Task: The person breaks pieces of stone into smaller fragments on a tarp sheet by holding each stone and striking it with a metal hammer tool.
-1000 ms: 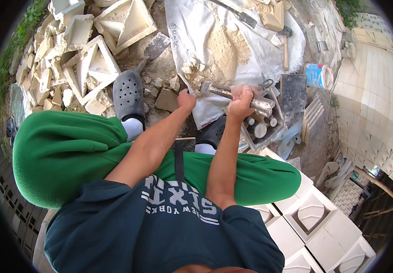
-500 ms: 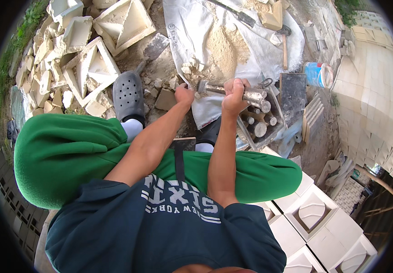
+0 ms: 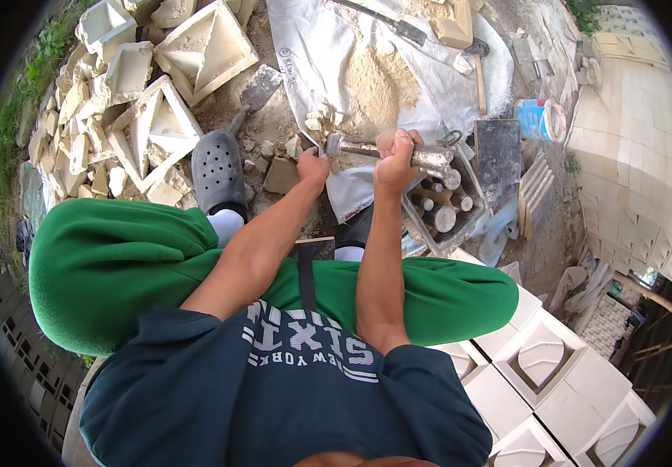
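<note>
My right hand [image 3: 397, 163] is closed round a dust-caked hammer [image 3: 357, 146], held roughly level with its head to the left. Just left of that head is my left hand [image 3: 313, 166], its fingers curled together; what they grip is hidden. A corner of the white sheet [image 3: 349, 194] hangs below the hammer. Beneath my right hand's outer side stands an open box [image 3: 472, 175] with several thick, round-ended rods [image 3: 445, 218] in it. A rough stone block [image 3: 281, 176] lies beside my left hand, near my grey clog [image 3: 218, 171].
Broken cream cast pieces [image 3: 130, 70] are heaped at the far left. Sandy powder [image 3: 375, 82] lies on the sheet. A wooden-handled hammer [image 3: 480, 82], dark slab [image 3: 498, 152] and blue-white bucket [image 3: 540, 121] are farther right. Patterned cream blocks [image 3: 538, 358] sit at the near right.
The hammer in my right hand has shifted slightly left, bringing its head nearer my left hand. My left hand is almost still, and the whole view has moved a little.
</note>
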### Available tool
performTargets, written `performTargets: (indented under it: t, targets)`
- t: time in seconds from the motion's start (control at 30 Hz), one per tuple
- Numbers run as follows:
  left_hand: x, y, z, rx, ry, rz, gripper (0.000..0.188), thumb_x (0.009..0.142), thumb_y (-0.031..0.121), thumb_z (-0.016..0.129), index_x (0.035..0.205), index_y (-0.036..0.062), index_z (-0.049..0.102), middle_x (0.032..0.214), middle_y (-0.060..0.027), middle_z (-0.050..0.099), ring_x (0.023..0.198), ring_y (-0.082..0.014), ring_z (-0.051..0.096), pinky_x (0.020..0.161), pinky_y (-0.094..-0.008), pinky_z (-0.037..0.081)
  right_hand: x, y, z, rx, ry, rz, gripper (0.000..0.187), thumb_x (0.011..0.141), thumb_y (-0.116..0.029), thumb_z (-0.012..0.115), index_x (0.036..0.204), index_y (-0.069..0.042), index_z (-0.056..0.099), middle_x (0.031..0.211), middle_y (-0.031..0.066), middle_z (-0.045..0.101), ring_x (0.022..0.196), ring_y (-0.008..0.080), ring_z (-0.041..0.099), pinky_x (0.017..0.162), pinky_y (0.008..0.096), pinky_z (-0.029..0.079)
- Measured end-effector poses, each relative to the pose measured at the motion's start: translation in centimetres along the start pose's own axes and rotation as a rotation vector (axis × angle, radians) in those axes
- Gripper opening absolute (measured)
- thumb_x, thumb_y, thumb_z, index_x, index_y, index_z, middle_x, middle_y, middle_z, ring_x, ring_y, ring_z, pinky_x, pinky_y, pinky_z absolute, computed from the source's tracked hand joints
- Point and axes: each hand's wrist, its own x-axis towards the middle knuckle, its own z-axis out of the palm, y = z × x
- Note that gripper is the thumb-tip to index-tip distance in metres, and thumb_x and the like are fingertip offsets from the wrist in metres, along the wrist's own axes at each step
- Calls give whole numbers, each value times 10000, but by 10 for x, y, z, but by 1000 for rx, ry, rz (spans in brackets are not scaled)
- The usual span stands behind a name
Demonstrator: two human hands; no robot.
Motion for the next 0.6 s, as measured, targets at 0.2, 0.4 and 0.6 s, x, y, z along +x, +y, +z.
performTargets:
  t: [0.2,0.4,0.6]
  targets:
    - [14,-15,2,-28,14,14,287,763,182,601,1021,66,653,947,-156,654,892,-304,623,779,-372,481,3,-46,-5,127,-132,-103,257,765,-56,444,564,-90,288,467,-4,312,416,90,265,409,253,238]
    - [4,-5,0,68,21,-39,289,747,124,606,1017,28,644,947,-159,657,872,-276,635,765,-356,480,3,3,-10,35,52,14,258,763,-71,440,570,-116,275,451,-10,286,393,89,245,398,252,237]
    - [4,-5,1,13,37,1,249,746,141,618,970,40,657,903,-161,656,844,-298,630,747,-365,481,5,-41,-13,69,-28,-109,242,772,-67,448,576,-91,307,453,-2,327,392,88,263,390,242,223]
